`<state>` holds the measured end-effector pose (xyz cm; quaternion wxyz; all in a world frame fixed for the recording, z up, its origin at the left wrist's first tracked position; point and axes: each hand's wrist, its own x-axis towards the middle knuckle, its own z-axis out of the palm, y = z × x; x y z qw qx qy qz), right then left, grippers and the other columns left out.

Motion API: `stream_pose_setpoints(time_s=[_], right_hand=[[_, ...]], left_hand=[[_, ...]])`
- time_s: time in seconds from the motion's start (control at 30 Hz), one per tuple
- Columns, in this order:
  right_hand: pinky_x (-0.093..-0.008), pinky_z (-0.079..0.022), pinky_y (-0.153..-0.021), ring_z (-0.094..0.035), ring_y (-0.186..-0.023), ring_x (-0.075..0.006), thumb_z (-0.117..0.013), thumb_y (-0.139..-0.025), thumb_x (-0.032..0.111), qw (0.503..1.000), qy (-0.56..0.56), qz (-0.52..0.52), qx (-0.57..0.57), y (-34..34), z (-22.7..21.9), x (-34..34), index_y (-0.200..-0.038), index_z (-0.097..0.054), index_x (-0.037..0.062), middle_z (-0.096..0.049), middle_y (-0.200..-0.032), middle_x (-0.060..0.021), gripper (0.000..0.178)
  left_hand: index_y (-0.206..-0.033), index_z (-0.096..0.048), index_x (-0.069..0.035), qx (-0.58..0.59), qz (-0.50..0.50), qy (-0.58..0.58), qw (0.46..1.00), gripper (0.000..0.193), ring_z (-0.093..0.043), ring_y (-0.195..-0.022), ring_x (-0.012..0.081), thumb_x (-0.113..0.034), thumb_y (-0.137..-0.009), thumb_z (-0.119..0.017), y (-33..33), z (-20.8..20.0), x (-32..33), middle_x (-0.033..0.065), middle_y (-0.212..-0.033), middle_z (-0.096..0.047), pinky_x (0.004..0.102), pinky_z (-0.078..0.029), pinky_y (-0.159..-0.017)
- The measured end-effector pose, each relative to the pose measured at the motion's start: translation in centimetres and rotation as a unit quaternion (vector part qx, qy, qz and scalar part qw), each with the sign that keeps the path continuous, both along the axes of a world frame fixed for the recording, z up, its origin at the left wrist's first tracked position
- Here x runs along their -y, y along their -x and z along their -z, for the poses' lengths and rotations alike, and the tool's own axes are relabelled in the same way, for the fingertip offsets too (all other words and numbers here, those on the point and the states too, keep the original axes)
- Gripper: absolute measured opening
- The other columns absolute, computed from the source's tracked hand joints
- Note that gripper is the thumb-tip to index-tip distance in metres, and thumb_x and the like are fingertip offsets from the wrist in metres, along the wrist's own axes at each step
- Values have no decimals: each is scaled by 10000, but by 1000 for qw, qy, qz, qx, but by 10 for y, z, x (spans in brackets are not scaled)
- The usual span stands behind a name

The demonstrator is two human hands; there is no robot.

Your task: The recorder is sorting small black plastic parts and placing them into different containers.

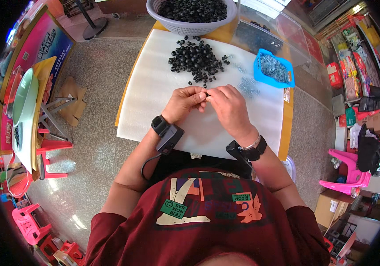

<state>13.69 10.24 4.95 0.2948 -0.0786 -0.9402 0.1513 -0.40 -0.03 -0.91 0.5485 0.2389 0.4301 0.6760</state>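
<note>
The left hand (183, 102) and the right hand (230, 108) meet above the lower middle of a white sheet (150, 88) on the table (286, 133), their fingers pinched together on a small dark piece (207, 94). It is mostly covered by the fingertips, so its exact shape is hard to make out, though it looks black like the loose black pieces (194, 58) heaped at twelve o'clock from the hands. Those are small, rounded and slightly glossy, with a few strays at the heap's near edge. Small clear pieces (248, 87) lie thinly scattered at two to three o'clock. Beyond them, at two o'clock, a blue basket (269, 82) holds a mound of similar clear, bluish pieces. Farther off at twelve o'clock, a greyish-lavender colander (190, 29) with a perforated wall is heaped with black pieces.
</note>
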Motion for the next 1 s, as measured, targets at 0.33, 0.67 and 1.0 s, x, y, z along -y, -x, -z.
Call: stream_pose_setpoints(time_s=[0.33, 0.67, 1.0], right_hand=[[-386, -480, -725, -574, -822, -287, -628, -791, 66, 994, 105, 14, -36, 0, 11, 1, -977, -611, 42, -589, -845, -89, 188], [-382, -463, -702, -550, -779, -277, -632, -787, 96, 1000, -3, 9, -30, 4, 18, 0, -895, -568, 52, -536, -803, -89, 134], [-405, -446, -688, -550, -777, -287, -610, -820, 82, 995, 90, 26, -27, -5, 15, 7, -873, -571, 44, -543, -798, -87, 76]], left_hand=[[-1123, -599, 29, -10, 20, 6, 1000, 256, -617, -703, 121, -146, -942, -556, 0, 1, 0, 65, -869, -651, 242, -520, -653], [-1148, -589, 48, 1, 30, 0, 1000, 317, -632, -781, 146, -190, -942, -556, -2, -5, -1, 83, -931, -658, 258, -519, -708], [-1120, -575, 9, 32, 22, 4, 999, 281, -531, -704, 93, -219, -965, -519, 0, 1, -1, 16, -843, -581, 227, -450, -606]])
